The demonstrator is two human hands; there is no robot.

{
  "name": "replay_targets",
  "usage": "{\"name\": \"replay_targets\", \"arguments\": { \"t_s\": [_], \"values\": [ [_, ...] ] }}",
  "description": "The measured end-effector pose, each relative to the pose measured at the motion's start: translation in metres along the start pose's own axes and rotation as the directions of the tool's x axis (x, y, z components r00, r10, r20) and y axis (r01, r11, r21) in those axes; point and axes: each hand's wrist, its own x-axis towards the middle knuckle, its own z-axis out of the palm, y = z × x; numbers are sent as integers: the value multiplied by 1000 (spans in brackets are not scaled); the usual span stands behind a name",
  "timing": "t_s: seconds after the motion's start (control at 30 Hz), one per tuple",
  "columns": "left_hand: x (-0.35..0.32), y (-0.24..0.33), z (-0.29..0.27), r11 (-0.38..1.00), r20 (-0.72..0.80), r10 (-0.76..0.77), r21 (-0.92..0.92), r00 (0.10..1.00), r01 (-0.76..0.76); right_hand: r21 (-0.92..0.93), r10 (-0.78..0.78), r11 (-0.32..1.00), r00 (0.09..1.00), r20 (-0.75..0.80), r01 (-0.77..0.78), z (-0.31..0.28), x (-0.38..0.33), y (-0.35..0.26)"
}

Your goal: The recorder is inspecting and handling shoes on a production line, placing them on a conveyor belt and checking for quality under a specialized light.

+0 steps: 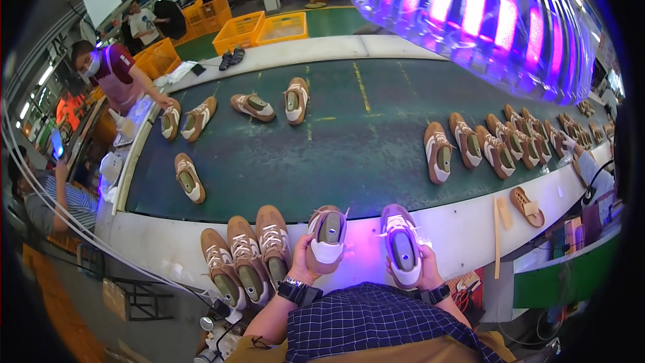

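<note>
In my left hand [304, 263] I grip a brown sneaker [327, 240] with white laces and a white heel patch, toe pointing away from me. My right hand [427, 269] is closed round the heel side of a matching sneaker [402, 245], tinted purple by the lamp light. Both shoes are held side by side, apart, over the white ledge, with their insoles facing up. Close to my left wrist, a row of brown sneakers [244, 255] stands on the ledge. My fingers are partly hidden beneath the shoes.
A dark green conveyor belt [322, 154] carries scattered sneakers and a dense group [497, 144] at right. A glowing purple lamp [477, 20] hangs above. One co-worker [114, 74] touches a shoe at far left; another's hand [571, 144] is at right. A sandal [527, 207] lies on the ledge.
</note>
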Motion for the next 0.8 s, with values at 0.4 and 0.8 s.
{"name": "replay_targets", "arguments": {
  "t_s": [0.4, 0.8],
  "values": [
    [-8, 41, 0, 974, -44, 224, -8, 974, -224, -84, -19, 996, 1000, 6, 19, -24, -6, 11],
    [-14, 208, -13, 656, -351, 716, 43, 603, -754, -13, 16, 1000, 1000, 15, -15, -42, -6, 8]
  ]
}}
